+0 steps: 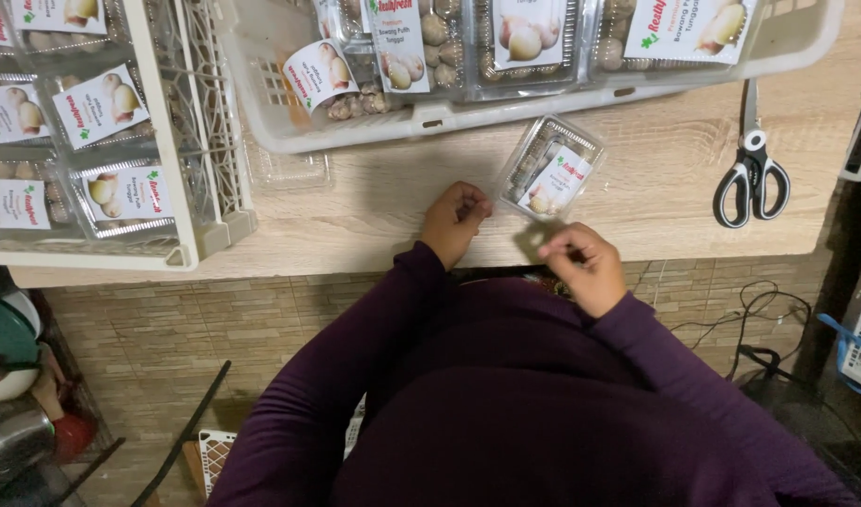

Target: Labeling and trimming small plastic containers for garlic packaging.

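A small clear plastic clamshell box (550, 168) with a white label lies tilted on the wooden table (393, 202), apart from both hands. My left hand (457, 220) rests on the table just left of the box, fingers curled in, nothing visible in it. My right hand (585, 266) hovers at the table's front edge below the box, fingertips pinched together; whether it pinches something small I cannot tell. Both arms wear purple sleeves.
A white plastic crate (289, 127) at the back holds several labelled boxes. Another crate (210, 202) of such boxes stands at the left. An empty clear box (285, 171) lies between them. Black-and-white scissors (751, 169) lie at the right. Cables (749, 314) trail on the floor.
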